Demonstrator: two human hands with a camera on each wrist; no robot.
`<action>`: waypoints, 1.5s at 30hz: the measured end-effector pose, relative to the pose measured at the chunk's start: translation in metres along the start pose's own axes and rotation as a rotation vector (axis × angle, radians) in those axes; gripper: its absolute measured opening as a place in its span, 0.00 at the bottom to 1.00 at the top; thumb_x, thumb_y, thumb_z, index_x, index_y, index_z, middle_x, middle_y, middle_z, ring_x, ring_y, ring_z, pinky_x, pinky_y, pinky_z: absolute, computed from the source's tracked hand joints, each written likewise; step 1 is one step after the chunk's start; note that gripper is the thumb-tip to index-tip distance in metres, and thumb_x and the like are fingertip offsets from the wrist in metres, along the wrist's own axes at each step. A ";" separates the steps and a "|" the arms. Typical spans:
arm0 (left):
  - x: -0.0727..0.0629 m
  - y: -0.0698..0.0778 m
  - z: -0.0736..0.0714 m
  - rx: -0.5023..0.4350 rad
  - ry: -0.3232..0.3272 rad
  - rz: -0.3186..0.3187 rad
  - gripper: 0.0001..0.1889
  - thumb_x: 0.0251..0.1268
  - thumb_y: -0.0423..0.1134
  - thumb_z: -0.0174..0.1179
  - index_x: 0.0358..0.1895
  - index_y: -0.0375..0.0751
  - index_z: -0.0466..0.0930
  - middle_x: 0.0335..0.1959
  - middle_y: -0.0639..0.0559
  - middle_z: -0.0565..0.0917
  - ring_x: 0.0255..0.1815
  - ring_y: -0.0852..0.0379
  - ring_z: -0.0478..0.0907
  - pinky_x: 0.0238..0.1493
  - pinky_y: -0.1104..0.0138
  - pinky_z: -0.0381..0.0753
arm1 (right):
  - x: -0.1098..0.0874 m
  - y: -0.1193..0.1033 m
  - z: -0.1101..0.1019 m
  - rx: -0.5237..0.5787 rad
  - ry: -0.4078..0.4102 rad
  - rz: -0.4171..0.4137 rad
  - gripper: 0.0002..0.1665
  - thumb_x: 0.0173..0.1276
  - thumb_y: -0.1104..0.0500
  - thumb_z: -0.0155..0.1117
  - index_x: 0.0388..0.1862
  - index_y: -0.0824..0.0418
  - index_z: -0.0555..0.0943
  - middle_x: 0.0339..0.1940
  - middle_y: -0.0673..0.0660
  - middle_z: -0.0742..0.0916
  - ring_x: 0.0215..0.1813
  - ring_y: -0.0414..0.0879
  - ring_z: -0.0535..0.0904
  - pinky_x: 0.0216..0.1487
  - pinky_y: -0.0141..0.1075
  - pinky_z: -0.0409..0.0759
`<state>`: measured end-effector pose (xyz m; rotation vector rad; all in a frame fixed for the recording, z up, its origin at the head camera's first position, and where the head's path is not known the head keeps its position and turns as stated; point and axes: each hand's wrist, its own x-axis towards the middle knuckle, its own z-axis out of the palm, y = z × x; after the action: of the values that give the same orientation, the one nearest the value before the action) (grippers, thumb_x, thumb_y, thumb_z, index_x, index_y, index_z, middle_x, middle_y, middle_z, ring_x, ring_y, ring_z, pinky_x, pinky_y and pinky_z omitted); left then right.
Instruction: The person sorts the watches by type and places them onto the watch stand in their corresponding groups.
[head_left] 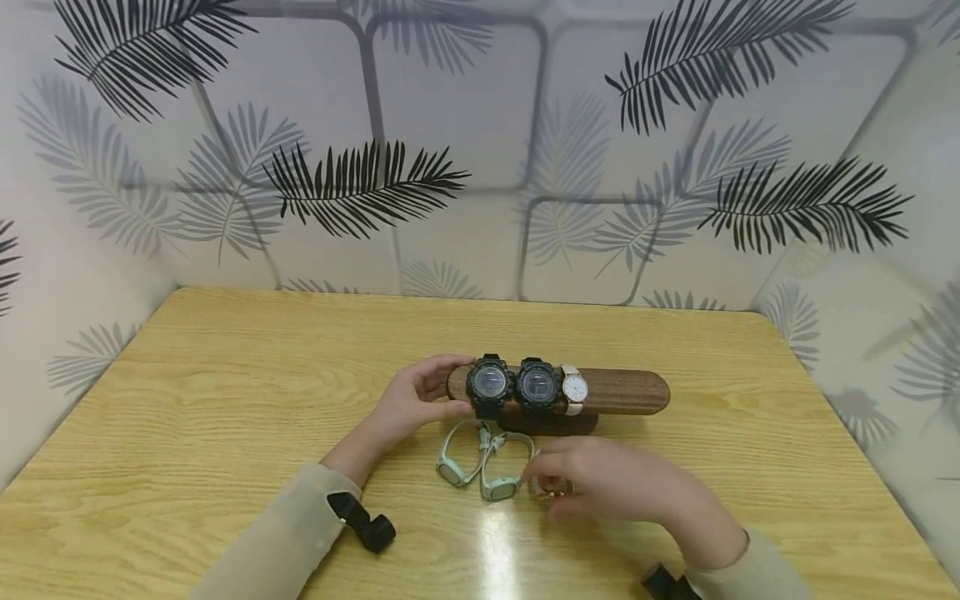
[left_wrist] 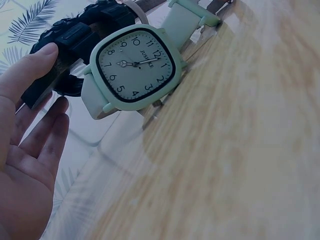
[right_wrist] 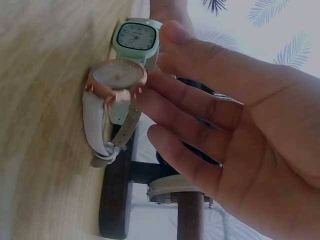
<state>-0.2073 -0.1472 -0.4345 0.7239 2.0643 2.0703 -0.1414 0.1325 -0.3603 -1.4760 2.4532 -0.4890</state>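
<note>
Head view: left hand (head_left: 408, 402) pinches the wooden stand's (head_left: 626, 392) nine-o'clock end; right hand (head_left: 611, 477), fingers spread, is beside the white-strapped watch (right_wrist: 117, 80), six o'clock.

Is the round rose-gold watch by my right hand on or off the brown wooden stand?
Off: the watch is in front of the stand, its white strap not around it.

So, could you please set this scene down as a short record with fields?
Surface: wooden table
Holder: dark wooden stand
On holder: two black watches, one white-strapped watch
In front: two mint-green watches
Left hand: grips the stand's left end
Right hand: fingertips at a rose-gold watch; contact unclear
Background: leaf-patterned wall
</note>
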 end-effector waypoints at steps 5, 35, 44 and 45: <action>0.000 0.000 0.000 -0.003 0.003 0.005 0.31 0.53 0.29 0.70 0.63 0.41 0.73 0.61 0.46 0.76 0.58 0.49 0.75 0.58 0.61 0.75 | 0.002 0.001 0.003 0.019 -0.030 0.009 0.19 0.57 0.57 0.72 0.49 0.57 0.83 0.34 0.42 0.77 0.35 0.34 0.72 0.38 0.25 0.75; -0.001 0.001 0.001 -0.037 -0.016 0.013 0.32 0.53 0.29 0.70 0.64 0.39 0.72 0.61 0.44 0.75 0.57 0.48 0.75 0.58 0.58 0.74 | -0.022 -0.002 -0.026 -0.111 0.081 0.086 0.22 0.60 0.76 0.60 0.43 0.52 0.84 0.32 0.41 0.77 0.35 0.36 0.69 0.39 0.35 0.74; -0.001 0.000 0.001 -0.042 -0.014 0.002 0.32 0.53 0.30 0.71 0.64 0.41 0.73 0.61 0.46 0.75 0.57 0.47 0.76 0.57 0.54 0.74 | -0.039 -0.001 -0.045 -0.040 0.184 0.137 0.14 0.69 0.68 0.58 0.47 0.52 0.80 0.40 0.43 0.78 0.42 0.37 0.75 0.44 0.35 0.79; -0.001 0.000 0.001 -0.040 -0.014 0.003 0.31 0.53 0.30 0.71 0.64 0.42 0.73 0.61 0.46 0.75 0.57 0.47 0.76 0.57 0.53 0.74 | -0.041 -0.001 -0.047 -0.029 0.181 0.156 0.13 0.69 0.68 0.58 0.47 0.52 0.79 0.40 0.44 0.78 0.41 0.37 0.75 0.43 0.35 0.79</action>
<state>-0.2064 -0.1467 -0.4346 0.7331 2.0104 2.0955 -0.1392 0.1764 -0.3153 -1.2885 2.6993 -0.5796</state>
